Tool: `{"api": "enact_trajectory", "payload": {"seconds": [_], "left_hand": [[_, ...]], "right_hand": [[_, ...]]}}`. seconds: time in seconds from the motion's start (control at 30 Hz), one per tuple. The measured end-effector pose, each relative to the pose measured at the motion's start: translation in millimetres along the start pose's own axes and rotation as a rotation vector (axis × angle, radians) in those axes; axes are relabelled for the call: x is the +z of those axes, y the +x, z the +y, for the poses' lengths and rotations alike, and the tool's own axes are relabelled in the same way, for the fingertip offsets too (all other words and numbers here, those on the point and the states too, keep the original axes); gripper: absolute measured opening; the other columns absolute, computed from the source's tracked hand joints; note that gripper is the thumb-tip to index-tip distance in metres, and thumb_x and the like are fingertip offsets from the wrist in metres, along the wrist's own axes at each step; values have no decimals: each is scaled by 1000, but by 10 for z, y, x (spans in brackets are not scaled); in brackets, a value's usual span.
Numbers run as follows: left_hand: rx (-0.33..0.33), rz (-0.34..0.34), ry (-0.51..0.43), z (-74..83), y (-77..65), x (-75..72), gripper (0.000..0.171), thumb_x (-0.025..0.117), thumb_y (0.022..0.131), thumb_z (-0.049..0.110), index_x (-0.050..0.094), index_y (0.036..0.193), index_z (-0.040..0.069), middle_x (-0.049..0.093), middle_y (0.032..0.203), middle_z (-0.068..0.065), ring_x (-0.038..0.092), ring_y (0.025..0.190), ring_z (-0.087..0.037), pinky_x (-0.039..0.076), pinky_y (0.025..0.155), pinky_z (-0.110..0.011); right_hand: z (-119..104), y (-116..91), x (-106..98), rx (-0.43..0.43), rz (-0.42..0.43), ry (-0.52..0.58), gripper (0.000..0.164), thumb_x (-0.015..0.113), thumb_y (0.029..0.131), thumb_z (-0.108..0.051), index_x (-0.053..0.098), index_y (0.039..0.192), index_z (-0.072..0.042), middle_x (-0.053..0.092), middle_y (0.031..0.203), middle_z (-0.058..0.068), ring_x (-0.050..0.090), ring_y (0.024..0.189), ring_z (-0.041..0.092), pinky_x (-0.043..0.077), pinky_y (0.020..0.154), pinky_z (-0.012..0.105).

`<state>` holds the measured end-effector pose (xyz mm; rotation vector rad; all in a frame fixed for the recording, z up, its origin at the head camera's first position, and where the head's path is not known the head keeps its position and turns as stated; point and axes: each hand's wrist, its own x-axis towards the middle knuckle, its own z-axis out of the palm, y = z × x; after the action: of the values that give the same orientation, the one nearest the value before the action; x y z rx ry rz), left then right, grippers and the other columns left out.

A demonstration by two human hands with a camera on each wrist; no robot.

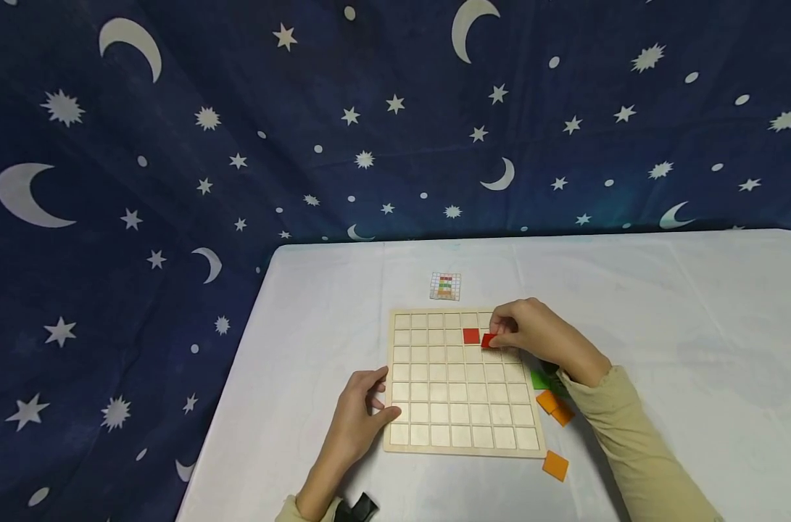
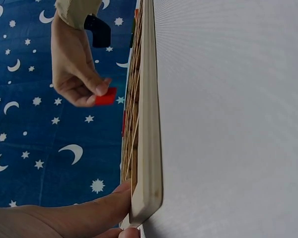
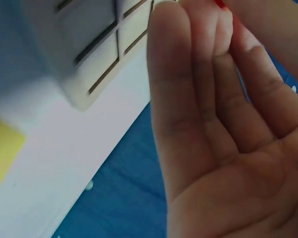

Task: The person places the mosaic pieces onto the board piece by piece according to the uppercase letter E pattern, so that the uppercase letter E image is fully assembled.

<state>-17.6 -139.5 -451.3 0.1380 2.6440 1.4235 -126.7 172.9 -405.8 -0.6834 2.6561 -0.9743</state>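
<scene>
A square wooden grid board lies on the white table in the head view. One red square tile sits in a cell of its second row from the far side. My right hand pinches another red tile between thumb and fingers, just right of that one and above the board. In the left wrist view this pinched tile stands clear of the board's surface. My left hand grips the board's left edge, its thumb on the top side. In the right wrist view, the fingers mostly hide the held tile.
Orange tiles and a green tile lie along the board's right side, partly under the right forearm. The right wrist view shows a yellow tile. A small pattern card lies beyond the board. Behind the table hangs a starry blue cloth.
</scene>
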Motion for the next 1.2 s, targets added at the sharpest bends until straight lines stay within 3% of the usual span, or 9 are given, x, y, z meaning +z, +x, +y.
{"api": "enact_trajectory", "payload": {"seconds": [0.27,0.77,1.2], "left_hand": [[34,14,-2,-12,-6,10,63,81,80,3,54,136,-5,56,111,-11,57,81,-9,54,74,-22],[4,11,-11,-5,8,9,64,82,79,4,55,136,-3,57,112,-12,58,81,-10,53,75,-22],[-7,9,-19,2,14,8,64,82,78,3,55,135,-4,56,111,-11,57,81,-10,53,75,-23]], "right_hand": [[-83,200,134,-37,-2,39,18,82,80,-11,65,76,-11,56,66,-7,50,61,8,43,58,23],[-104,396,306,-65,7,40,16,81,81,-9,66,77,-11,57,68,-4,51,64,9,44,62,25],[-139,448,338,-40,-9,-64,9,79,85,-13,71,81,-11,63,76,-4,53,68,9,46,66,27]]}}
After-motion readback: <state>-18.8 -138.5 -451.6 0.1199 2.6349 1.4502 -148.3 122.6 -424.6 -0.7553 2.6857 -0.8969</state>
